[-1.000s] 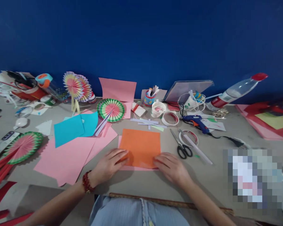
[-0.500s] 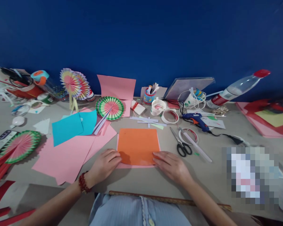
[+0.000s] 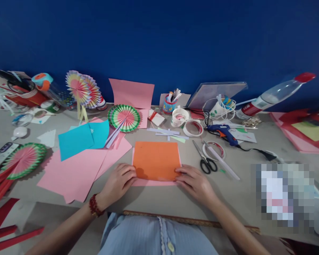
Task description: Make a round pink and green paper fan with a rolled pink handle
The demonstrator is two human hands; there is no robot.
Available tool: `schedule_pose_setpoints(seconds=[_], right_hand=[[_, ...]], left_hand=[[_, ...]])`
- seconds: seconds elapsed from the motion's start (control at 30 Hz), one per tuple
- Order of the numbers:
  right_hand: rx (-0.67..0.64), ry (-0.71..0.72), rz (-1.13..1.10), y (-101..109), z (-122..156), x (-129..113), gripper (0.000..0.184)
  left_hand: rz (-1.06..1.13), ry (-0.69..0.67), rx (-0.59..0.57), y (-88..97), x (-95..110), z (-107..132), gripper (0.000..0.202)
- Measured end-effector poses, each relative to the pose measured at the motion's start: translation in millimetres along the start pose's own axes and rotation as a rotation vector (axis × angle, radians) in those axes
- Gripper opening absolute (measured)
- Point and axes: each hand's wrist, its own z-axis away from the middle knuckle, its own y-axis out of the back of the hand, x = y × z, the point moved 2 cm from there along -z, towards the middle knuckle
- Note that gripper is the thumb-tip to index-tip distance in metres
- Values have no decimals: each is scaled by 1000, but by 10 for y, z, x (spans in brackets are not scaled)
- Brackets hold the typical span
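Note:
An orange paper sheet (image 3: 156,159) lies in front of me on top of a pink sheet (image 3: 156,183), which shows as a thin strip along the near edge and at the sides. The orange sheet's near edge bows slightly. My left hand (image 3: 121,180) holds its near left corner between curled fingers and thumb. At the opposite near corner, my right hand (image 3: 194,181) grips the sheet in the same way. The thumbs are partly hidden. A red bead bracelet (image 3: 94,205) circles my left wrist.
Black-handled scissors (image 3: 207,164), tape rolls (image 3: 193,128) and a blue glue gun (image 3: 224,134) lie to the right. Left are pink sheets (image 3: 69,173), blue paper (image 3: 76,141) and pleated paper fans (image 3: 124,118). A bottle (image 3: 273,95) leans by the blue wall.
The orange sheet's near edge has shifted slightly away from me, baring a little more of the pink strip. My right hand has moved slightly outward. The camera view has tilted a little.

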Motion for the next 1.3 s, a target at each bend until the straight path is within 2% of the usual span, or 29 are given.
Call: schedule_pose_setpoints(seconds=[0.17,0.33,0.47,0.7,0.83,1.03,1.17,1.3], right_hand=[[14,-71,-85,39,-58,-27,15],[28,-143,-107,56,-119,-66,15],[45,-183,-102,56,-138,-81,14],[21,-205,-93,49,-161,-102,13],[-10,-179,18,68,-180,-157,12],[-115,-19,90,-36,-352,-378,15],[-202,-20,97,-202,-507,-446,18],[-219,-49,89,-265,-558,-414,19]], left_hand=[[20,30,10,-17,8,-5,12],[70,130,73,-37,33,-12,9],[85,174,73,-6,78,-48,9],[4,222,69,-39,67,-44,8],[-16,206,97,-87,60,-17,8],[5,206,114,-68,89,-32,8],[23,211,92,-47,82,-34,8],[58,230,81,-43,61,-1,8]])
